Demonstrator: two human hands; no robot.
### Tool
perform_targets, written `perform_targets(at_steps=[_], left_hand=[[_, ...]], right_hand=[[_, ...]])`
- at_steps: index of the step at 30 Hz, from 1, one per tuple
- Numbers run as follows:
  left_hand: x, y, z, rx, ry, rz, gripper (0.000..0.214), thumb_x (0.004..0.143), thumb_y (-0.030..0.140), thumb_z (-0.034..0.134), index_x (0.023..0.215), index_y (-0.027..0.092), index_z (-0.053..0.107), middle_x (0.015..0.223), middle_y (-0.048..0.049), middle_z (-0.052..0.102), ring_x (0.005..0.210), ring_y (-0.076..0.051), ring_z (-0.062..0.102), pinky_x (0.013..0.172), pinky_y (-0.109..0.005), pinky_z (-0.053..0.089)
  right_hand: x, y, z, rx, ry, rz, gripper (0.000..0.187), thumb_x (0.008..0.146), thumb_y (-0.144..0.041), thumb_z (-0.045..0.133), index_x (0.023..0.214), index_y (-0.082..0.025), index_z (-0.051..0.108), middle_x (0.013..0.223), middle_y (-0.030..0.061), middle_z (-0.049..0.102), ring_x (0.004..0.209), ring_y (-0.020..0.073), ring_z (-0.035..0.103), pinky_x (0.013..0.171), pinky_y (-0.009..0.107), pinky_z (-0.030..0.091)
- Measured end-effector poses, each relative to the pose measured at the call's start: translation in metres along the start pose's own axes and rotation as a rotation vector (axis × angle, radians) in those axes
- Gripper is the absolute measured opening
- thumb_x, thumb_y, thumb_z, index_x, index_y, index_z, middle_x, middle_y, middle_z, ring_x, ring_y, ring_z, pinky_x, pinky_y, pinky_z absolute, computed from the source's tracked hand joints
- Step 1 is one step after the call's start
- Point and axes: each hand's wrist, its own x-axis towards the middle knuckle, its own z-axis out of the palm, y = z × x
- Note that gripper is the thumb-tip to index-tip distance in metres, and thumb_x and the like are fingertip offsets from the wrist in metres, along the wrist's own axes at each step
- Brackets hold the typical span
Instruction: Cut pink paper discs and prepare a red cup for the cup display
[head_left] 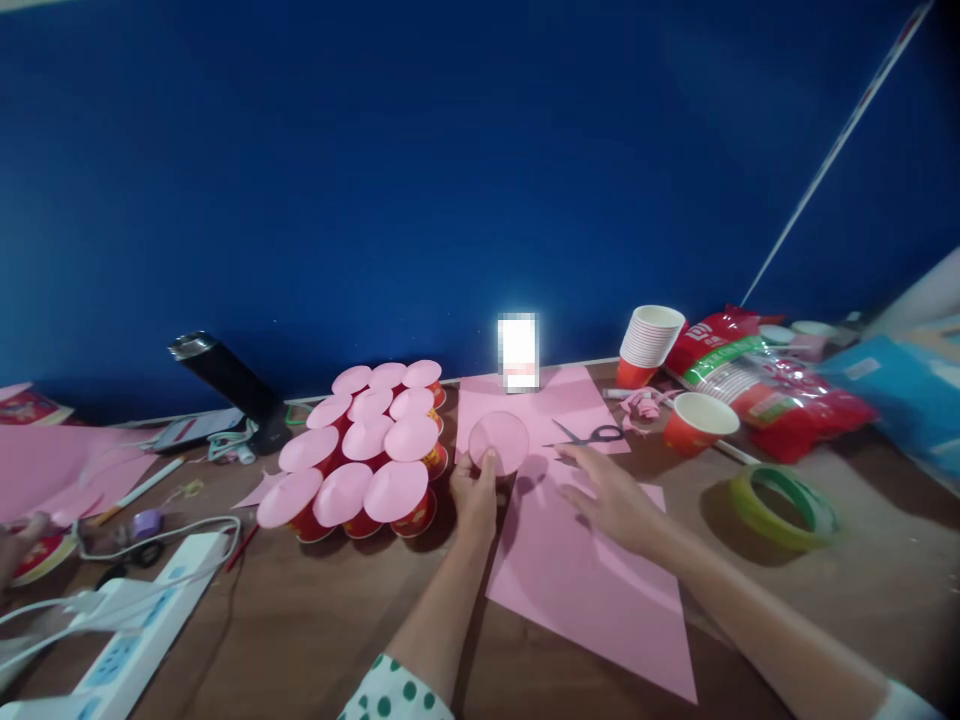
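Observation:
Between the thumb and fingers of my left hand (478,490) is a pink paper circle (504,438), held above the table. My right hand (611,497) hovers over a pink paper sheet (600,610), its fingers apart and nothing in them. Just beyond its fingertips lie black-handled scissors (592,434), spread open on another pink sheet (555,388). To the left of my left hand stand several red paper cups (415,517) in rows, each topped by a pink paper circle (396,490).
At right are a stack of paper cups (651,340), a single cup (700,422), a tape roll (784,508) and a red bag of cups (757,370). A black bottle (229,385) and power strip (142,625) sit at left. Another person's hand (26,540) shows at the left edge.

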Motion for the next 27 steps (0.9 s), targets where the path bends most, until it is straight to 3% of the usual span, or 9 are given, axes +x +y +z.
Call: perform_targets(at_steps=[3,6,9,13,17,25,27], left_hand=[[-0.004,-0.001,0.001,0.018,-0.136,-0.02,0.04,0.067,0.048,0.077,0.086,0.013,0.069,0.071,-0.002,0.066,0.059,-0.011,0.058,0.054,-0.021,0.047],[-0.009,0.0,0.004,0.021,-0.207,-0.04,0.04,0.063,0.048,0.08,0.078,0.012,0.068,0.062,0.0007,0.061,0.053,-0.008,0.052,0.051,-0.019,0.043],[-0.011,0.001,0.006,0.016,-0.253,-0.061,0.042,0.063,0.05,0.08,0.075,0.012,0.068,0.061,0.0008,0.06,0.054,-0.008,0.051,0.052,-0.018,0.043],[-0.011,0.0,0.007,0.023,-0.257,-0.101,0.045,0.063,0.053,0.08,0.077,0.012,0.07,0.061,0.0006,0.061,0.053,-0.008,0.051,0.05,-0.018,0.044],[-0.009,-0.003,0.005,0.034,-0.243,-0.152,0.048,0.064,0.058,0.077,0.078,0.013,0.067,0.054,0.0032,0.055,0.042,-0.007,0.045,0.038,-0.018,0.038],[-0.001,-0.006,0.001,0.015,-0.284,-0.189,0.046,0.065,0.059,0.076,0.075,0.018,0.059,0.047,0.0092,0.043,0.036,-0.005,0.036,0.033,-0.016,0.034],[-0.002,-0.004,0.001,0.009,-0.306,-0.194,0.046,0.064,0.057,0.079,0.076,0.017,0.06,0.048,0.0085,0.046,0.038,-0.005,0.039,0.035,-0.016,0.036]], right_hand=[[0.009,-0.015,0.019,0.46,-0.011,0.192,0.044,0.085,-0.04,0.059,0.124,-0.019,0.054,0.113,0.0113,0.068,0.102,0.0234,0.065,0.083,0.037,0.055],[0.019,-0.017,0.027,0.66,0.035,0.282,0.035,0.079,-0.047,0.064,0.099,-0.018,0.061,0.082,0.0033,0.068,0.074,0.0172,0.064,0.066,0.029,0.054],[0.022,-0.011,0.031,0.682,0.096,0.337,0.034,0.077,-0.051,0.065,0.082,-0.018,0.058,0.061,-0.0037,0.057,0.053,0.0111,0.053,0.051,0.023,0.047],[0.019,-0.007,0.037,0.732,0.122,0.383,0.039,0.074,-0.056,0.066,0.084,-0.018,0.06,0.055,-0.0058,0.051,0.044,0.009,0.044,0.039,0.02,0.037],[0.015,-0.007,0.042,0.763,0.117,0.41,0.043,0.072,-0.056,0.068,0.09,-0.018,0.063,0.057,-0.0044,0.054,0.044,0.0096,0.045,0.035,0.02,0.035],[0.014,0.007,0.047,0.69,0.143,0.41,0.044,0.076,-0.057,0.064,0.096,-0.018,0.065,0.058,-0.0021,0.059,0.042,0.0114,0.05,0.033,0.02,0.034],[0.015,0.009,0.048,0.633,0.148,0.395,0.048,0.078,-0.061,0.059,0.097,-0.017,0.065,0.056,-0.0016,0.059,0.041,0.0124,0.05,0.033,0.021,0.035]])
